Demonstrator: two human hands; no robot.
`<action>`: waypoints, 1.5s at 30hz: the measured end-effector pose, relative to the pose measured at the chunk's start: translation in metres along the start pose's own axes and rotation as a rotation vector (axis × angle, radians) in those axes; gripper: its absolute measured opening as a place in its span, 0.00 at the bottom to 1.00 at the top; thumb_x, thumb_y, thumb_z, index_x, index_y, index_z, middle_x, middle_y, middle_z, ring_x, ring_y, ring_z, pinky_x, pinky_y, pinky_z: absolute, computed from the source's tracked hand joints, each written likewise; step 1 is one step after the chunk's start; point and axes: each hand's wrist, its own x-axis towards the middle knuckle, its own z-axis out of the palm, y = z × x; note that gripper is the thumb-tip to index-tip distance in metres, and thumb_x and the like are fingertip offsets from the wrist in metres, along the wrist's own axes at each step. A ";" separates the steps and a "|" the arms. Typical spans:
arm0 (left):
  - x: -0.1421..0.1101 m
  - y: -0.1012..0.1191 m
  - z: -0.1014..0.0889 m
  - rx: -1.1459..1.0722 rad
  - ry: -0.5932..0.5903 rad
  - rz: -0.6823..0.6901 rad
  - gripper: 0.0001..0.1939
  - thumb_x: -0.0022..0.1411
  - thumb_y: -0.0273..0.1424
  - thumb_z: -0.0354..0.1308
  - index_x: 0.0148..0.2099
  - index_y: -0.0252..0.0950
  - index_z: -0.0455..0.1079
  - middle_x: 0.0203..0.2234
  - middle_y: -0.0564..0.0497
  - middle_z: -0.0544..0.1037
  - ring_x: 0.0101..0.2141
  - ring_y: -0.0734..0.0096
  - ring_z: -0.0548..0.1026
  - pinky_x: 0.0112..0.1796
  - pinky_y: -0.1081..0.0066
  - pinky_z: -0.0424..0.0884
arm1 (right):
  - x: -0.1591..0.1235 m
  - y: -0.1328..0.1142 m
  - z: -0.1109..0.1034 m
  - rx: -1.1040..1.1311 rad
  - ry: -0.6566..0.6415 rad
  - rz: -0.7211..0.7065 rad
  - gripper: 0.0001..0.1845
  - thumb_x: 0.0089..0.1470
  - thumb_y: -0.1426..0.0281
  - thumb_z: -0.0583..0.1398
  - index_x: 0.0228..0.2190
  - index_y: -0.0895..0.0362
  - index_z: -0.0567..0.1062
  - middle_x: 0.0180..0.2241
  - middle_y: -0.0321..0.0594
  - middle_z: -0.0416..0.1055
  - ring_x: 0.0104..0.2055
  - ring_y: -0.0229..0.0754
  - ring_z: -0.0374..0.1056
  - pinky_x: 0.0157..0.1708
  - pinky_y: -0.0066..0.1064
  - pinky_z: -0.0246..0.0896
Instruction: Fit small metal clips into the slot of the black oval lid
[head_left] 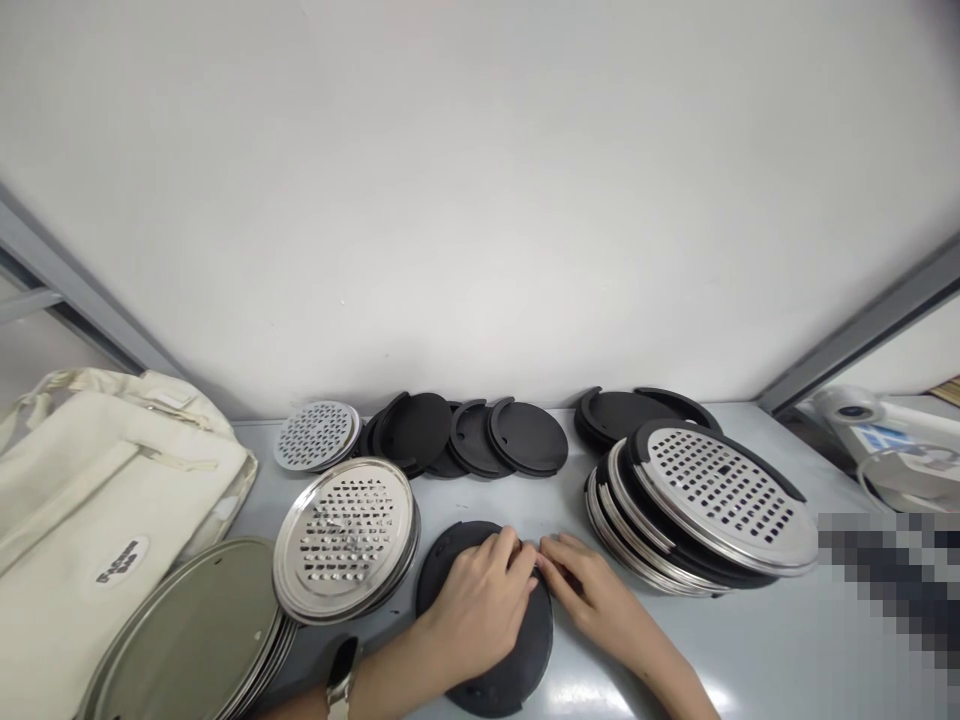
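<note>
A black round disc [517, 660], perhaps a plastic backing plate, lies on the grey table directly in front of me. My left hand [487, 595], with a watch [341, 668] on its wrist, reaches across it, fingers curled and closed at the disc's right upper rim. From the other side my right hand [589, 590] meets it there, its bent fingers pressed on the same rim. Both sets of fingertips nearly touch; whatever lies between them is hidden. Left of the disc leans a stack topped by a metal grater plate [349, 535].
Grater plates and black discs are piled at the right [727, 495]. More black discs [529, 438] and perforated plates [315, 437] line the wall. Olive-green round plates [191, 640] and a cream bag [112, 470] occupy the left. A white device [851, 410] stands beyond the right post.
</note>
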 end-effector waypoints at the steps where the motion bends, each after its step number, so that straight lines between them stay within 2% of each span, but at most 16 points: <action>1: 0.000 0.000 0.000 0.001 -0.003 0.000 0.10 0.68 0.30 0.41 0.49 0.37 0.58 0.39 0.48 0.66 0.38 0.65 0.68 0.35 0.66 0.69 | 0.000 0.000 0.000 0.001 -0.001 0.000 0.17 0.65 0.67 0.45 0.25 0.56 0.63 0.26 0.35 0.62 0.32 0.40 0.61 0.32 0.31 0.55; 6: 0.001 0.000 -0.002 0.003 -0.016 -0.003 0.13 0.68 0.29 0.41 0.54 0.37 0.56 0.40 0.48 0.66 0.39 0.65 0.68 0.37 0.66 0.70 | 0.000 -0.001 0.000 -0.003 -0.009 -0.012 0.17 0.65 0.67 0.45 0.25 0.56 0.63 0.26 0.35 0.62 0.33 0.40 0.61 0.33 0.31 0.54; 20: -0.001 0.000 -0.002 -0.004 -0.030 0.005 0.13 0.68 0.29 0.41 0.53 0.37 0.58 0.39 0.48 0.66 0.38 0.63 0.68 0.35 0.63 0.71 | 0.000 0.001 -0.001 -0.006 -0.026 -0.028 0.17 0.65 0.68 0.44 0.25 0.56 0.63 0.26 0.36 0.62 0.33 0.41 0.61 0.33 0.31 0.53; 35: 0.000 -0.002 -0.002 -0.077 -0.009 -0.007 0.11 0.69 0.30 0.41 0.51 0.38 0.59 0.39 0.49 0.67 0.38 0.66 0.69 0.36 0.66 0.70 | -0.001 -0.001 -0.002 -0.042 -0.026 -0.015 0.13 0.62 0.73 0.47 0.24 0.56 0.60 0.25 0.34 0.59 0.31 0.39 0.60 0.31 0.30 0.51; 45: 0.000 -0.001 -0.002 -0.076 -0.006 -0.016 0.11 0.68 0.30 0.41 0.50 0.38 0.60 0.39 0.49 0.66 0.38 0.67 0.69 0.37 0.67 0.70 | -0.001 -0.001 -0.005 -0.033 -0.046 -0.023 0.14 0.62 0.73 0.47 0.23 0.56 0.58 0.24 0.33 0.59 0.31 0.39 0.60 0.30 0.30 0.51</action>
